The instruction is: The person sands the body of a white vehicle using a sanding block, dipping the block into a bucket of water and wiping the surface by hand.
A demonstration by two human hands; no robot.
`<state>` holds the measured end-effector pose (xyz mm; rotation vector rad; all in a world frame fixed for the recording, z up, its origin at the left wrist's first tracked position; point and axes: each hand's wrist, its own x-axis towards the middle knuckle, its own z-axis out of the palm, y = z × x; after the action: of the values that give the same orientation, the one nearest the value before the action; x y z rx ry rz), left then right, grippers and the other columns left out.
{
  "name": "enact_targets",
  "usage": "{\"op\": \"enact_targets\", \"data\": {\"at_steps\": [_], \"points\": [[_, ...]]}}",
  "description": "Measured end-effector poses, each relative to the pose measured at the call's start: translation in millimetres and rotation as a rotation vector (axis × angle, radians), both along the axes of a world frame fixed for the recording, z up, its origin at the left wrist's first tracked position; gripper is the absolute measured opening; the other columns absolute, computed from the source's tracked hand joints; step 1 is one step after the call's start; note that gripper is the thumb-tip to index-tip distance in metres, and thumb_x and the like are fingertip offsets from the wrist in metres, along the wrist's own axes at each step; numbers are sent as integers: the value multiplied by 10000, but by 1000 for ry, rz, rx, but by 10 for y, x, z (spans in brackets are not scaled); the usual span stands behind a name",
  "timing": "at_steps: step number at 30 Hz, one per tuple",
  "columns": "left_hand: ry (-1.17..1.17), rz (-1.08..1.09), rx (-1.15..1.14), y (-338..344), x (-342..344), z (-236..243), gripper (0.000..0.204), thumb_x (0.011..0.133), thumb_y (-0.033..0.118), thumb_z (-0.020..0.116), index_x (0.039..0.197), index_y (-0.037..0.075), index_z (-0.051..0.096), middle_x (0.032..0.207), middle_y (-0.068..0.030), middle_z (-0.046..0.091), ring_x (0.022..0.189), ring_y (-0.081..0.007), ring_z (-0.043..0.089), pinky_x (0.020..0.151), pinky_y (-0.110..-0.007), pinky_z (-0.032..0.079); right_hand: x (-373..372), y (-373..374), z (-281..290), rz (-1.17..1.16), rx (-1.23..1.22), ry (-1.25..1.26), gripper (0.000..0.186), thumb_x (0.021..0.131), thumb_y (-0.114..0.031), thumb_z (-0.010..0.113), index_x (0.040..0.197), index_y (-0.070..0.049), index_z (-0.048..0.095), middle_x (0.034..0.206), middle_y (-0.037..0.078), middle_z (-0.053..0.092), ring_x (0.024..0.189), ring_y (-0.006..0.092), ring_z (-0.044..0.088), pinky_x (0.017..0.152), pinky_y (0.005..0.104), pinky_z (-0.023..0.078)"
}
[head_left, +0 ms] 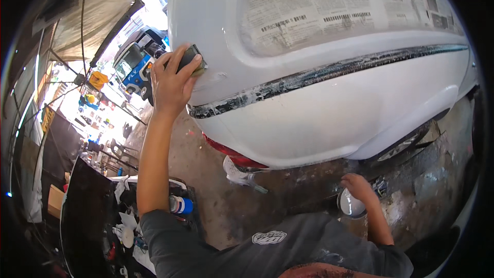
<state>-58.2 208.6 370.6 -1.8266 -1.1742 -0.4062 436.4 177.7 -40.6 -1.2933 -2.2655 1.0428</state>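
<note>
My left hand is raised, its fingers wrapped round a dark sanding block with a greenish edge. The block lies against the wet white body of a car, near its rear corner. Below it, a dark trim strip smeared with white residue runs along the side. Low on the right, my right hand grips the rim of a round container holding whitish liquid. The fingertips on the inner side of that rim are partly hidden.
Newspaper covers the car's window. A red tail light sits low at its corner, with a white bundle beneath. On my left, a dark panel carries tools, rags and a blue-capped can. A blue vehicle stands beyond.
</note>
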Motion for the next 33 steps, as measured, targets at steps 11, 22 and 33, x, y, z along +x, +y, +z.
{"op": "enact_targets", "data": {"at_steps": [11,22,33], "points": [[278,-146,-116,-16,189,325,350,789,113,750,1128,196,762,1400,-6,618,1213,-259,543,1042,-447,429,-386,51,291,-35,95,147,235,958,-211,643,1075,-12,690,1057,199,704,1005,411,664,869,471,526],[180,-286,-24,-224,984,80,506,763,142,810,1253,203,698,1394,-14,619,1236,-272,547,1025,-440,434,-1385,-272,1168,154,127,424,367,973,-171,666,1311,-63,574,1273,160,661,1183,345,632,956,411,521],[-970,-404,34,-824,2153,-2135,461,837,146,815,1240,43,617,1403,-228,590,1219,-373,583,1039,-475,424,-1460,-545,1743,-19,399,1033,604,936,68,531,1521,31,387,1560,239,390,1415,381,432,1151,446,381]]}}
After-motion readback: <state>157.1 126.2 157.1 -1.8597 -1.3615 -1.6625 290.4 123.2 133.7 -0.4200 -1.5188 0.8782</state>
